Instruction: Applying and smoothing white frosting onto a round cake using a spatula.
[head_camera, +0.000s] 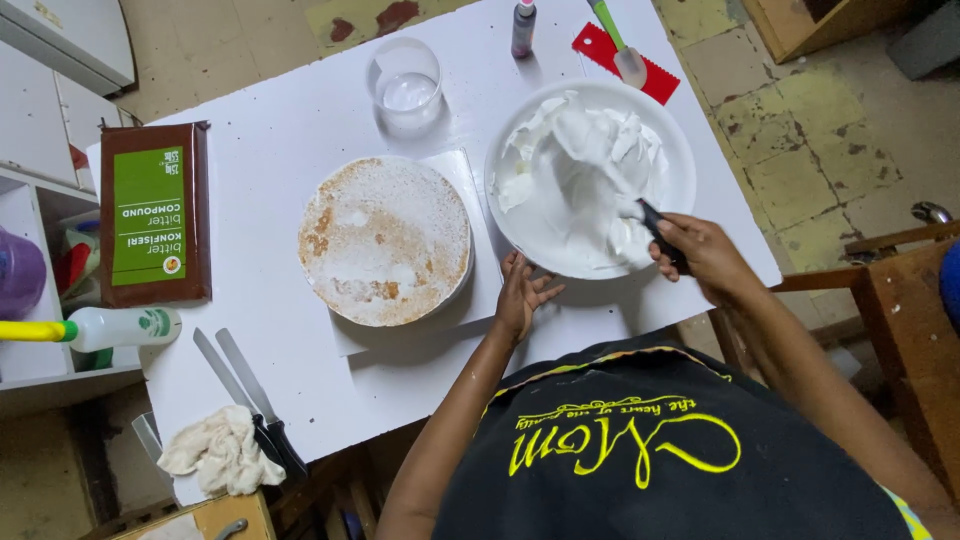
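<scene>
Right hand fisted round black spatula handle in the cream bowl, 3 o'clock of the cake. Left hand, fingers spread, rests flat at the bowl's 7 o'clock edge.

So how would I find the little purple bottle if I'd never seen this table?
Start at the big white bowl of cream that the right hand is stirring. Look past it to the table's far edge: the small purple bottle stands between the clear glass and the red scraper. It is the only purple thing on the tabletop.
</scene>
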